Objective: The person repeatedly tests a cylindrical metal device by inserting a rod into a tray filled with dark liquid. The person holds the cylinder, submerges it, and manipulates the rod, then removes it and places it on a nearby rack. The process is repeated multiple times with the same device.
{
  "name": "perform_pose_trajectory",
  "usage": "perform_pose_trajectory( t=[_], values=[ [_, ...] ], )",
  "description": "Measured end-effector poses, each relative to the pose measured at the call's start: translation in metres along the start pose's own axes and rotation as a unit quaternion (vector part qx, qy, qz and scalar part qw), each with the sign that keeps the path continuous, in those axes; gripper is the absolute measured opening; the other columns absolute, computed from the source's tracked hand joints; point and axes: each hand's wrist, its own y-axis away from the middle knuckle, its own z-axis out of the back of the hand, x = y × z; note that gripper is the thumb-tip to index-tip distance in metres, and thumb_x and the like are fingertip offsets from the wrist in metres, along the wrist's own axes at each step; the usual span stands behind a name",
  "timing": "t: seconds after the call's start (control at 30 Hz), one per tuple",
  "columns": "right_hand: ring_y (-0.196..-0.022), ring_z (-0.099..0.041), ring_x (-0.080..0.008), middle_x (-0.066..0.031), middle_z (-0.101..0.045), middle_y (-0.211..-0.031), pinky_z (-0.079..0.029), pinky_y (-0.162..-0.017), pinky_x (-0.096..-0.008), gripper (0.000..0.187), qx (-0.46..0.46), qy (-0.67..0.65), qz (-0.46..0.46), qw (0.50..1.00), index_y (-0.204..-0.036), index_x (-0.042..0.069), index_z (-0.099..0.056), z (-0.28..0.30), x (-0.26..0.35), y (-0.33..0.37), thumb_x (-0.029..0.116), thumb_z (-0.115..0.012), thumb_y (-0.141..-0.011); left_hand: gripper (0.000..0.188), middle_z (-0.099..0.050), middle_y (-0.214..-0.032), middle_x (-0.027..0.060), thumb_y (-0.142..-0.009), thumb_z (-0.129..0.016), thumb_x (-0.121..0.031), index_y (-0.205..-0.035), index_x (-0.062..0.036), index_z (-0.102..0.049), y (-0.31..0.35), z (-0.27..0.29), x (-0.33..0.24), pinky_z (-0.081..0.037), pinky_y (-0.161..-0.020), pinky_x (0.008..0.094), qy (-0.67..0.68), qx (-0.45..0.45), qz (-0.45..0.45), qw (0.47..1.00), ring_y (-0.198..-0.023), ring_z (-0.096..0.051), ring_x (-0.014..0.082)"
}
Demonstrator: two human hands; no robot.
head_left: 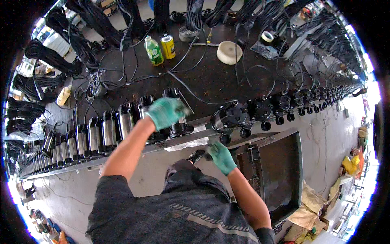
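Observation:
My left hand point(165, 113), in a green glove, is over the row of metal-bodied pumps on the bench edge. Its fingers curl to the right and are smeared by motion. A thin metal rod point(186, 101) shows beside the fingertips; whether I hold it is unclear. Just below the hand stands a pump with a black base point(178, 129). My right hand point(222, 157), also green-gloved, hangs in front of the bench edge, below a black pump housing point(230, 117) lying with its round outlet point(224, 138) toward me. Its fingertips are blurred against something dark.
Steel-bodied pumps point(109, 128) line the bench to the left, black housings point(260, 106) to the right. Behind are a green bottle point(154, 52), a yellow spray can point(167, 46), a tape roll point(229, 53) and hanging cable bundles point(195, 14). A metal-framed cart point(280, 173) stands right.

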Motion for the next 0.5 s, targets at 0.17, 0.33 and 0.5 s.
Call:
perform_pose_trajectory(
  t=[0.17, 0.33, 0.5],
  values=[
    [-0.093, -0.071, -0.0239, -0.0129, -0.068, -0.117, -0.060, -0.080, -0.0353, 0.036, -0.108, -0.045, -0.087, 0.989, -0.133, -0.002, -0.056, 0.048, 0.013, 0.082, 0.011, -0.059, -0.100, 0.070, -0.056, -0.144, 0.0189, -0.103, -0.053, -0.054, -0.149, -0.0014, -0.046, -0.065, -0.078, -0.048, -0.040, -0.112, 0.0385, 0.364, -0.147, -0.239, 0.888, -0.134, -0.052, 0.0305],
    [-0.086, -0.072, -0.0281, -0.0163, -0.068, -0.112, -0.062, -0.074, -0.0404, 0.038, -0.252, -0.124, -0.080, 0.957, -0.134, -0.005, -0.053, 0.091, -0.025, 0.155, 0.012, -0.056, -0.101, 0.050, -0.067, -0.090, 0.0086, -0.108, -0.045, -0.049, -0.103, -0.0022, -0.063, -0.077, -0.077, -0.139, -0.049, -0.082, 0.0362, 0.501, -0.212, -0.278, 0.792, -0.087, -0.061, 0.0207],
    [-0.083, -0.072, -0.0285, -0.0177, -0.067, -0.112, -0.062, -0.072, -0.0415, 0.042, -0.281, -0.167, -0.025, 0.945, -0.138, -0.006, -0.050, 0.116, -0.065, 0.191, 0.013, -0.058, -0.101, 0.025, -0.053, -0.069, 0.0087, -0.104, -0.052, -0.022, -0.085, -0.0058, -0.058, -0.030, -0.114, -0.198, -0.038, -0.057, 0.0398, 0.334, -0.255, -0.335, 0.843, -0.060, -0.048, 0.0225]
  ],
)
